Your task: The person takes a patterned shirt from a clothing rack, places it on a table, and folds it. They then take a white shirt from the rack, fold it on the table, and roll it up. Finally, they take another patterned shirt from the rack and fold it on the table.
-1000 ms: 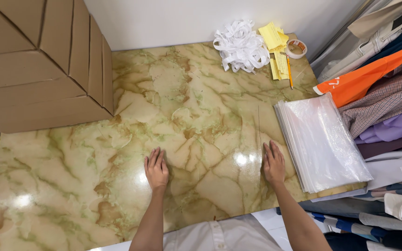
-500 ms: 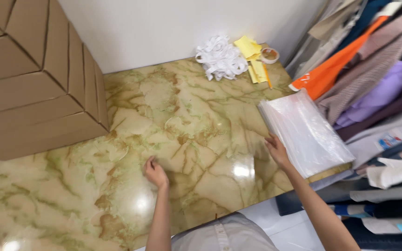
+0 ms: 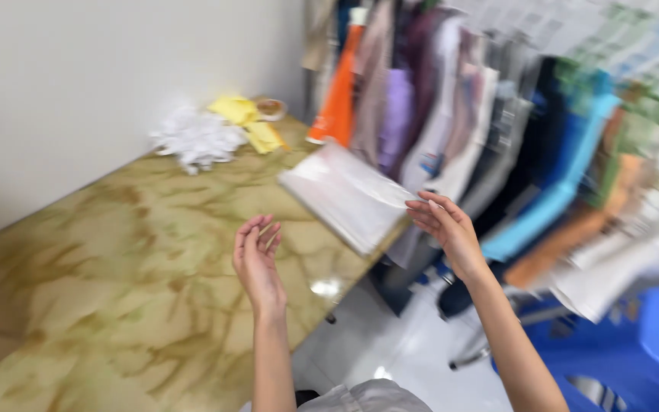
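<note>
The view is blurred by motion. My left hand (image 3: 257,259) is raised above the marbled yellow-green tabletop (image 3: 116,259), fingers apart, holding nothing. My right hand (image 3: 445,229) is lifted past the table's right edge, fingers spread and empty. It is close to the near corner of a stack of clear plastic bags (image 3: 345,194) that lies at the table's edge. Neither hand touches the stack or the table.
A heap of white strips (image 3: 196,137), yellow paper (image 3: 249,122) and a tape roll (image 3: 271,108) lie at the far end by the wall. Many garments hang on a rack (image 3: 497,130) to the right. Blue objects (image 3: 634,358) sit on the floor at lower right.
Both hands have lifted off the tabletop, where they lay flat. The view has swung right toward the hanging clothes, and the cardboard boxes have left the frame.
</note>
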